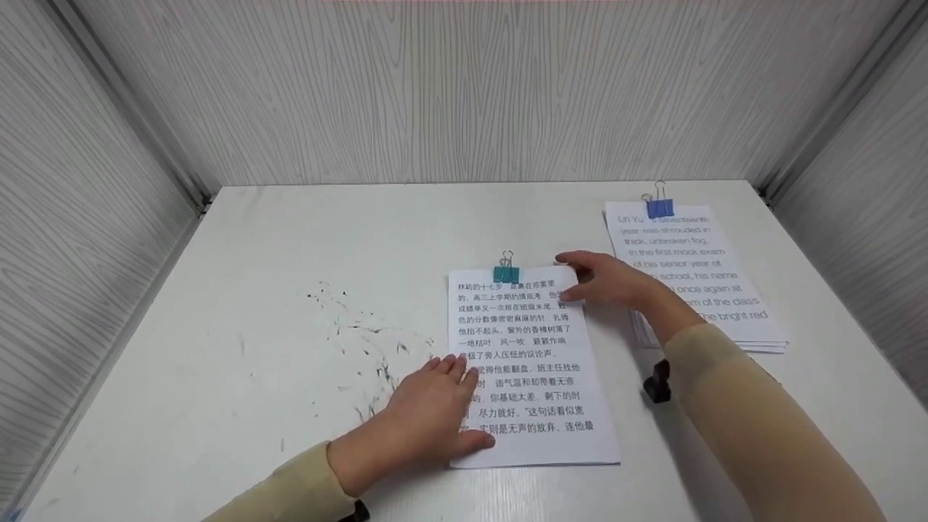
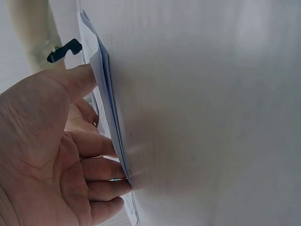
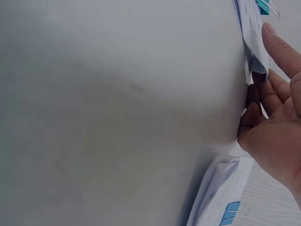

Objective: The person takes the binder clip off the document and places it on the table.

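Observation:
A stack of printed paper (image 1: 525, 435) with Chinese text lies on the white table, a teal binder clip (image 1: 506, 274) at its top edge. Along its lower left side rests my left hand (image 1: 428, 409), fingers fairly straight and the thumb over the page. The left wrist view shows these fingers (image 2: 106, 188) against the sheets' edge. My right hand (image 1: 609, 279) pinches the upper right corner, the thumb on the printed face. In the right wrist view the other fingers (image 3: 253, 96) are curled by the slightly bent corner, partly hidden by paper.
A second paper stack (image 1: 689, 254) with English text and a blue binder clip (image 1: 660, 208) lies at the right, partly behind the right forearm. Dark marks (image 1: 380, 362) spot the table left of the Chinese pages. Wood-grain panels (image 1: 464, 94) enclose the back and sides.

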Motion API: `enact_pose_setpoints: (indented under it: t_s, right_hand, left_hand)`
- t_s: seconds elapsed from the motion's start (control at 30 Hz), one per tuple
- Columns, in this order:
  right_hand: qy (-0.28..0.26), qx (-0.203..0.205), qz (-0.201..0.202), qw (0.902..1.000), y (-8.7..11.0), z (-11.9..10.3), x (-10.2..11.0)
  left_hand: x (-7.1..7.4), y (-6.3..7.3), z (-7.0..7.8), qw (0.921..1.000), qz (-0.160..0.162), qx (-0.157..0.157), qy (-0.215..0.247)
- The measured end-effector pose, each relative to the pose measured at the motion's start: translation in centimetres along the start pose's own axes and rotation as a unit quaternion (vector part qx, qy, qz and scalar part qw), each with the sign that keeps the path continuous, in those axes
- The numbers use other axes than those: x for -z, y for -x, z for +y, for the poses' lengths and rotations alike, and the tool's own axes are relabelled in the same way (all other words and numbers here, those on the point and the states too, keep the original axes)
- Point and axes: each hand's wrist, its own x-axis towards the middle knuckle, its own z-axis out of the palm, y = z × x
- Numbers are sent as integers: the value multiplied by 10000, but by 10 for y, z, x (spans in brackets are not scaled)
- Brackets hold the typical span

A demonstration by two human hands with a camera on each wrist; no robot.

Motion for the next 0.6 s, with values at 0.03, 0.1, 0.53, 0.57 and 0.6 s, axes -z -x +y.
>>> enact_pose_setpoints:
  t_s: [0.03, 0.1, 0.53, 0.57, 0.6]
  right_hand:
    - [-41, -10, -6, 10000, 1, 0, -1]
    - [-177, -2, 9, 9998, 2, -1, -3]
    - [-992, 68, 144, 9949, 21, -2, -6]
    - [-993, 35, 138, 9950, 24, -2, -6]
    - [-1005, -5, 137, 9948, 26, -2, -6]
  left_hand:
    - [0, 0, 0, 10000, 3, -1, 9]
    - [-1, 1, 0, 10000, 18, -4, 11]
    - [-2, 1, -1, 9999, 129, -62, 0]
    - [-1, 1, -1, 9999, 114, -53, 6]
    - [-1, 1, -1, 9999, 99, -49, 5]
